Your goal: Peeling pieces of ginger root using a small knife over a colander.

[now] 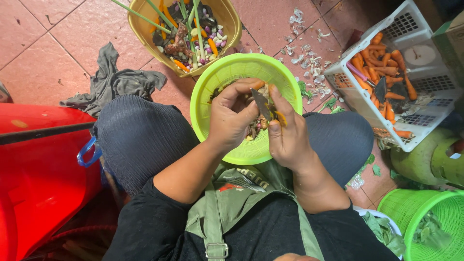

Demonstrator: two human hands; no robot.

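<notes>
Peeling is underway at frame centre: the right hand point(290, 133) is gripping a knife point(261, 104), while the left hand point(232, 116) is pinching a small root point(259, 86) over the green colander point(212, 84). Next move, I judge, is calling for turning the piece against the blade.

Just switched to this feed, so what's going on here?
A seated person holds a small knife in the right hand over a lime-green colander between the knees, while the left hand grips a small vegetable piece. A yellow basin of scraps and a white crate of carrots sit on the floor beyond.
</notes>
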